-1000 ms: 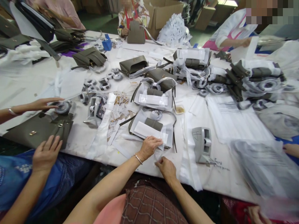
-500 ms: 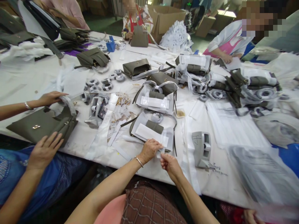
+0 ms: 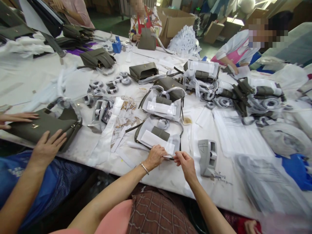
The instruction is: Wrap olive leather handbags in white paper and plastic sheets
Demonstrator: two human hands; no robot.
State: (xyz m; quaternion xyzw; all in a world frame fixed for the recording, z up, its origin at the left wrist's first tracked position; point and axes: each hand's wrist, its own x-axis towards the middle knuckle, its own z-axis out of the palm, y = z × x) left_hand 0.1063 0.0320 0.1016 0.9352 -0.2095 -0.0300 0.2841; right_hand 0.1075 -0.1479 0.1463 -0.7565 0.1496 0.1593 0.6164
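Right in front of me lies an olive-green handbag (image 3: 160, 132), partly covered by white wrapping with a white strip (image 3: 156, 140) laid across it. My left hand (image 3: 156, 158) is closed at the bag's near right corner, its fingers pinching a small white sheet (image 3: 168, 156). Just to the right, my right hand (image 3: 185, 164) is closed in a pinch beside the same corner; what lies between its fingertips is too small to make out. A wrapped coil of strap (image 3: 163, 123) rests at the bag's far side. Farther back is a second wrapped handbag (image 3: 163, 105).
A grey tape dispenser (image 3: 207, 157) stands to the right, another dispenser (image 3: 97, 115) to the left. Paper tags (image 3: 125, 112) lie scattered nearby. At left, a co-worker's hands rest on an olive handbag (image 3: 52, 125). Stacked bags (image 3: 260, 94) and plastic sheets (image 3: 234, 133) occupy the right.
My right hand has moved slightly right and up, apart from my left hand, which stays at the bag's corner. The co-worker's far hand has shifted left, off the handle.
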